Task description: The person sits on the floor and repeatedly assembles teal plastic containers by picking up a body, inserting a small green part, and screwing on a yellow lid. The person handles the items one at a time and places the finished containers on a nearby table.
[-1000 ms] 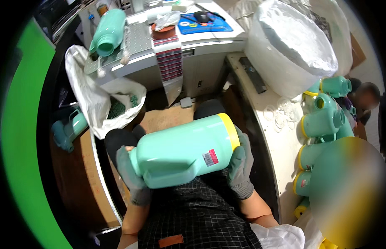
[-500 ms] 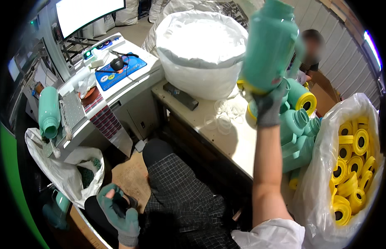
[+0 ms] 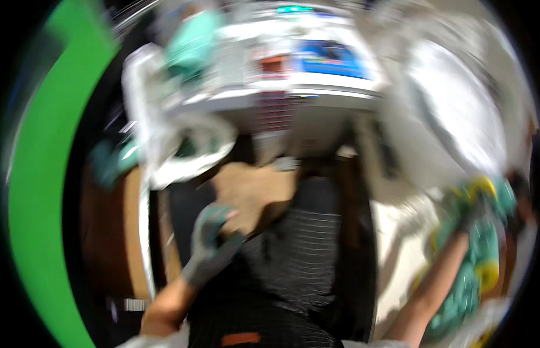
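The whole view is smeared by motion. My left hand point(image 3: 211, 246), in a grey-green glove, hovers over my lap with nothing in it, thumb and fingers apart. Far to the right, my gloved right hand point(image 3: 479, 216) reaches in among teal plastic bottles point(image 3: 462, 290) with yellow parts. A yellow ring point(image 3: 481, 187) shows right beside its fingers. Blur hides whether those fingers grip a bottle. Another teal bottle point(image 3: 194, 45) lies on its side at the left end of the desk.
The white desk point(image 3: 339, 87) ahead carries a blue mat point(image 3: 331, 60). A large white sack point(image 3: 397, 110) stands on the table point(image 3: 392, 255) at right. White bags point(image 3: 194, 168) hang at left, beside a cardboard box point(image 3: 107, 249). A person's dark shape is at far right.
My view has swung left, so the desk is now ahead. My right hand, which held up a teal bottle, has come down among the bottles. The left hand stays over my lap.
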### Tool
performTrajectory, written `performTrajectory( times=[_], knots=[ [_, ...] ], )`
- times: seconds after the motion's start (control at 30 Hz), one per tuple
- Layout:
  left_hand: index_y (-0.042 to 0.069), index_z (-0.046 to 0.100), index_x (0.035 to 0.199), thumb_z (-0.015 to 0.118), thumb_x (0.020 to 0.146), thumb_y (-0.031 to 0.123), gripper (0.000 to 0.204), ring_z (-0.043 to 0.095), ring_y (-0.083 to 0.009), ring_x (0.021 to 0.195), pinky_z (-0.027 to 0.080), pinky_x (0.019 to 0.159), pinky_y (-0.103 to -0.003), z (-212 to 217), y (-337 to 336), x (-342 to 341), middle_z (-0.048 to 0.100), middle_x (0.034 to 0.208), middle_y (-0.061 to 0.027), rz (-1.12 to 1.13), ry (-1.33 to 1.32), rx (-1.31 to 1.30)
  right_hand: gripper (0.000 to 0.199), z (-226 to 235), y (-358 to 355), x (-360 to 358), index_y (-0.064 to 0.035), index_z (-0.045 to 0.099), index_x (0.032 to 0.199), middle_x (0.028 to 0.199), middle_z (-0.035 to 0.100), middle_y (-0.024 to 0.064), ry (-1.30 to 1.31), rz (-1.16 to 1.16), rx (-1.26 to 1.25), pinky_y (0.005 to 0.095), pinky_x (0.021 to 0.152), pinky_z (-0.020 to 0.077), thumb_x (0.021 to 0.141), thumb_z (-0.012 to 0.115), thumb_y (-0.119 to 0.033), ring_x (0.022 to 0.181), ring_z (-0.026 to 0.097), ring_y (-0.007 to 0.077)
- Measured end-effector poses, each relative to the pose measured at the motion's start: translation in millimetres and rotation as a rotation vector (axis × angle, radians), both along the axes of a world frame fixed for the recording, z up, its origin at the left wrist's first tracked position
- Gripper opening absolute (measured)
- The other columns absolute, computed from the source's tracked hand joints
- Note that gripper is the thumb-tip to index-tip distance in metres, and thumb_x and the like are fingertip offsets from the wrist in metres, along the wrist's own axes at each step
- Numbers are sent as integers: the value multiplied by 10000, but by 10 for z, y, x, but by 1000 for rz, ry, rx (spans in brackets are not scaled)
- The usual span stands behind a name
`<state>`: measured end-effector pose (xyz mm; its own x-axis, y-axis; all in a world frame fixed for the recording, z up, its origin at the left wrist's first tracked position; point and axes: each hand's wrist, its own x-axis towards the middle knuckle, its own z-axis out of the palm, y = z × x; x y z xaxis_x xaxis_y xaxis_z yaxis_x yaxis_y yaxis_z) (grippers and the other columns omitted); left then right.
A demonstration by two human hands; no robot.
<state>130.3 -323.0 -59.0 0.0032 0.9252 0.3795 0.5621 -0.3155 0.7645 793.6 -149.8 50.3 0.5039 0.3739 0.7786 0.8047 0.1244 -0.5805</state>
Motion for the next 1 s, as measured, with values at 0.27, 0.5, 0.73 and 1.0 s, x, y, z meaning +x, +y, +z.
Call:
performTrajectory(
  times=[0.27,0.5,0.73,1.0],
  knots=[
    [-20,596,1224,754,893,215,436,599,-392,1094,496,966,-461,-415,349,-1323,616,1174,-214,542,372,78,418,-2342,-1076,-2882,95,544,1395,1362,624,210,392,275,-310,375,1048,500,1062,610,-149,1204,613,267],
    [-48,405,1491,724,844,524,920,463,-465,1352,382,1137,-512,-1906,501,-3633,475,1466,-302,1133,233,-410,354,-1881,-901,-3448,53,604,1333,1341,638,195,7,481,-648,413,1118,425,1072,563,-182,1247,582,307],
    [-61,441,1497,710,833,587,965,518,-431,1360,400,1146,-456,-2215,1224,-5279,556,1439,-298,1173,26,-597,425,-1641,-1001,-3605,61,629,1298,1314,655,239,133,391,-629,425,1098,438,1074,578,-297,1196,600,350],
    [-66,619,1320,797,778,571,855,641,-376,1182,484,1021,-419,-2915,1442,-6063,680,1262,-227,992,-309,-571,463,-1679,-947,-3680,62,591,1333,1332,634,215,214,404,-709,424,1110,417,1093,539,-330,1230,563,323]
  ],
)
